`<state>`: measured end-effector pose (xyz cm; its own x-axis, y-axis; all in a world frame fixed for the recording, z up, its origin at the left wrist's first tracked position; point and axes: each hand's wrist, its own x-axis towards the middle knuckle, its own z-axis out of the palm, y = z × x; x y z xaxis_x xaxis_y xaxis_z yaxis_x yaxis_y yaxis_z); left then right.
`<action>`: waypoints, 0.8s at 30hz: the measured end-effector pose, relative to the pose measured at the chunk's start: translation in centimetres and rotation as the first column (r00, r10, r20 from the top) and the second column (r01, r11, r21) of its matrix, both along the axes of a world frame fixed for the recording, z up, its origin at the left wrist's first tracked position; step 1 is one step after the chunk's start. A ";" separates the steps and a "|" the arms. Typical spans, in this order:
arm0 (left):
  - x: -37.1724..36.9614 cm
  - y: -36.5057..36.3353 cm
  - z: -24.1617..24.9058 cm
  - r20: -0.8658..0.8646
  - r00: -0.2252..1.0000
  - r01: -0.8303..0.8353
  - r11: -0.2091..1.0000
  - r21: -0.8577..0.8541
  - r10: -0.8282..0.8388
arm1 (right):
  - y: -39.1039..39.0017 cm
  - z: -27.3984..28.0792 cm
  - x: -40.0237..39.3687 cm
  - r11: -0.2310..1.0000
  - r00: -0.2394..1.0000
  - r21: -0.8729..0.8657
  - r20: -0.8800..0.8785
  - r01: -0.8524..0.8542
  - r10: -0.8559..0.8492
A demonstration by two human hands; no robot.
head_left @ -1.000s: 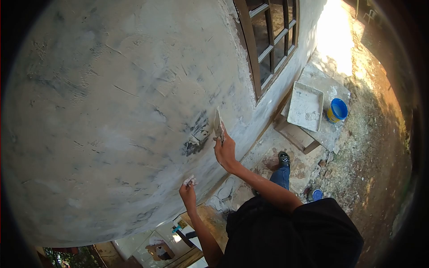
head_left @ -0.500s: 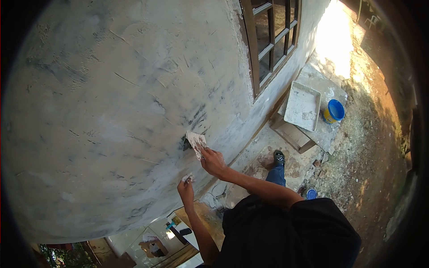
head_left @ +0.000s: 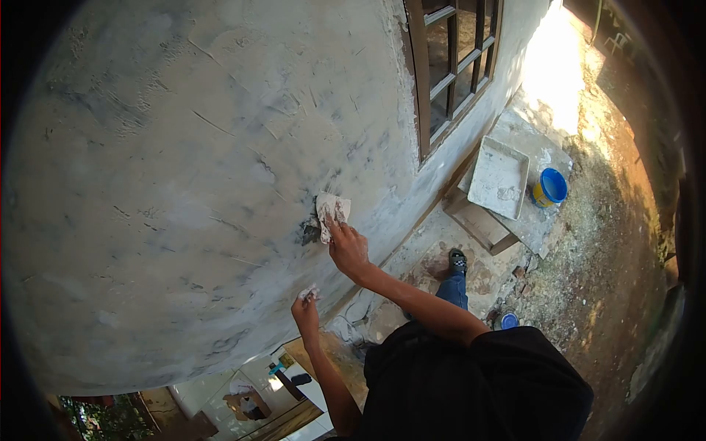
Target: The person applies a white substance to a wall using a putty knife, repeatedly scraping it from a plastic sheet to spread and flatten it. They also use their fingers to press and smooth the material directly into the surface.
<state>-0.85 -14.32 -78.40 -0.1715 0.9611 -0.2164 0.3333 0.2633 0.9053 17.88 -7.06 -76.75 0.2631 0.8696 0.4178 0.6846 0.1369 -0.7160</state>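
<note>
My right hand (head_left: pixel 348 248) is closed on a flat putty knife (head_left: pixel 334 208), its pale blade caked with putty and lying against the wall (head_left: pixel 220 169). Fingers press along the blade's back. Just left of the blade is a dark patch (head_left: pixel 310 231) in the pale, streaky putty coat. Lower down, my left hand (head_left: pixel 305 312) is closed near the wall, pinching a small lump smeared with white putty (head_left: pixel 309 292); whether a tool is under the smear cannot be made out.
A brown-framed window (head_left: pixel 456 73) is set in the wall. To the right, a low table (head_left: pixel 507 241) bears a putty-stained tray (head_left: pixel 500 176) and a blue and yellow bucket (head_left: pixel 550 187). A blue lid or tub (head_left: pixel 510 320) sits on the ground near my foot (head_left: pixel 457 261).
My right hand has moved slightly up along the wall, and the putty knife has turned and shifted up and right, uncovering more of the dark patch. My left hand has hardly moved.
</note>
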 end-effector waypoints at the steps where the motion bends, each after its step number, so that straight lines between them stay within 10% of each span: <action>1: -0.3 -0.1 -0.4 0.020 1.000 0.005 1.000 0.013 -0.005 | -0.3 -1.2 -0.4 1.000 1.000 -0.001 0.002 -0.004 0.004; 9: -1.8 -1.1 -1.6 0.021 1.000 0.006 0.997 0.079 -0.008 | -3.3 -1.0 4.3 0.992 0.995 -0.082 -0.051 -0.091 0.087; 11: -1.7 -1.1 -1.6 0.044 0.999 -0.001 0.997 0.083 -0.003 | -2.1 0.6 6.1 0.989 0.981 0.100 -0.171 0.111 -0.093; 24: 0.3 -1.0 -0.6 -0.009 0.999 0.033 0.999 0.013 -0.033 | -0.8 -1.8 1.6 0.999 0.999 0.032 0.039 -0.003 0.002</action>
